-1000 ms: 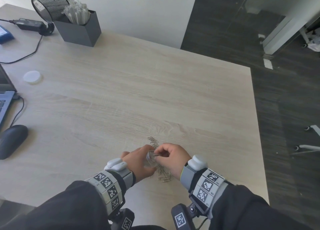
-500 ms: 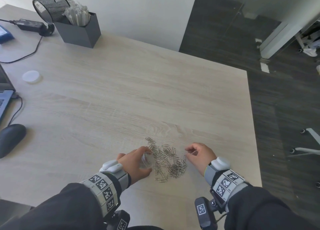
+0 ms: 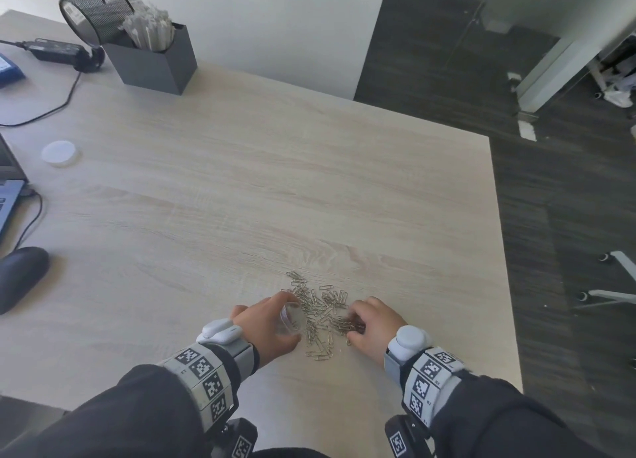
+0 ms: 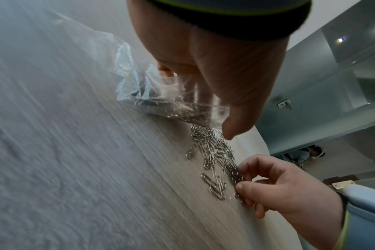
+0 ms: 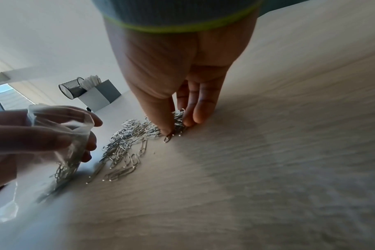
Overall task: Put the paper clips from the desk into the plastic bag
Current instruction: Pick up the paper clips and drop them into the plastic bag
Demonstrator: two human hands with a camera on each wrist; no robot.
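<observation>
A pile of silver paper clips lies on the light wooden desk near its front edge. My left hand holds a small clear plastic bag by its mouth, just left of the pile; some clips are inside it. My right hand is on the pile's right side, thumb and fingers pinching a bunch of clips against the desk.
A dark box of white sticks and a tipped mesh cup stand at the back left. A white lid, a black mouse, cables and a laptop edge lie to the left. The desk's right edge drops to dark floor.
A second ago my right hand was at the bag's mouth. It moved right off the pile, then came back down onto the clips and now pinches a bunch. The left hand stayed with the bag.
</observation>
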